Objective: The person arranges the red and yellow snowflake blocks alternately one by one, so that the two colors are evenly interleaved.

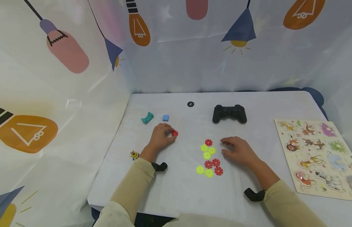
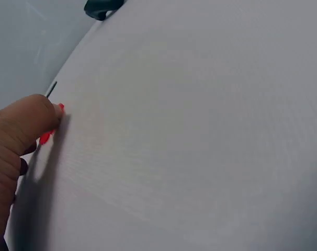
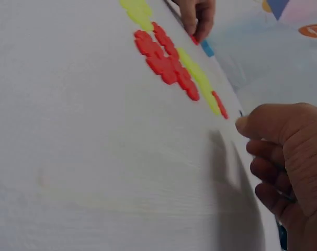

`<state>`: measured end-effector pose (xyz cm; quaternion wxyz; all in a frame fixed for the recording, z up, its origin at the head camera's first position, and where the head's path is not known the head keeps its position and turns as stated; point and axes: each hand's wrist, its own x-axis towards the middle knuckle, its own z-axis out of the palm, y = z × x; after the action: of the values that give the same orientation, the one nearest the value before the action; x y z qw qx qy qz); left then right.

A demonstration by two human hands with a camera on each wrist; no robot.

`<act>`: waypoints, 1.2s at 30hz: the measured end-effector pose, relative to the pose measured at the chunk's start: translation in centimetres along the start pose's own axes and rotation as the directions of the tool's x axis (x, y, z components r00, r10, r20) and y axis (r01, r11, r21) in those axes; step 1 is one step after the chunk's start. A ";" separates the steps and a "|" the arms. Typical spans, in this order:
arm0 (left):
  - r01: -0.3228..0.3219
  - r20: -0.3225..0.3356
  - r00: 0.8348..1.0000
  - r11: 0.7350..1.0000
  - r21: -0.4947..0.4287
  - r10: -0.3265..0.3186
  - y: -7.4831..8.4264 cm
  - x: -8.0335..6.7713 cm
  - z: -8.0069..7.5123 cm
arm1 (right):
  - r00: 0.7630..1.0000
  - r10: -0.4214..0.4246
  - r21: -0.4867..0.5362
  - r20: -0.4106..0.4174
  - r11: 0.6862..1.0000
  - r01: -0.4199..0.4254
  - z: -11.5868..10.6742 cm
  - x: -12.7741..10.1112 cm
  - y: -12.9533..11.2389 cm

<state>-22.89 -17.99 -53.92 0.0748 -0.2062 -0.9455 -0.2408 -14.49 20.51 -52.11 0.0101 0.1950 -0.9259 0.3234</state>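
My left hand (image 1: 162, 137) pinches a small red flower-shaped disc (image 1: 174, 133) between thumb and fingers, left of the table's middle. In the left wrist view, only red edges (image 2: 45, 138) of it show past the thumb. Several loose discs lie between my hands: yellow ones (image 1: 209, 173) and red ones (image 1: 218, 171), some touching. To their right is my right hand (image 1: 239, 150), its fingers loosely bent and holding nothing. The right wrist view has this hand (image 3: 289, 151) above the white surface, apart from the discs.
Beyond my left hand lie a blue block (image 1: 165, 118) and a teal curved block (image 1: 147, 118). A small striped figure (image 1: 134, 154) sits by the left wrist. Farther back are a black round piece (image 1: 190, 104) and a game controller (image 1: 229, 113). An animal puzzle board (image 1: 320, 157) lies right.
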 end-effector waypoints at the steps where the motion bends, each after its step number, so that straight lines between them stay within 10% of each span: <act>1: -0.008 -0.010 1.000 1.000 -0.012 0.008 -0.2 -0.1 0.2 | 1.000 -0.022 0.009 0.012 1.000 0.022 0.2 0.0 0.0; 12: -0.025 -0.051 0.998 0.996 -0.091 0.021 -0.9 -0.5 0.6 | 0.988 -0.151 0.079 0.037 0.986 0.148 2.1 0.5 -0.7; 25: 0.012 0.013 1.000 0.981 -0.194 -0.009 -0.7 -0.5 -0.2 | 0.997 -0.071 0.158 0.024 0.985 0.067 2.3 1.3 -0.7; 36: 0.070 0.155 0.987 0.989 -0.129 -0.050 0.1 0.1 -1.2 | 0.993 -0.119 0.270 0.019 0.957 0.109 2.0 9.6 -3.1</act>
<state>-22.90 -18.40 -52.80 -0.0183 -0.1997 -0.9359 -0.2895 -22.02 13.72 -50.48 -0.0142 0.2535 -0.8607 0.4412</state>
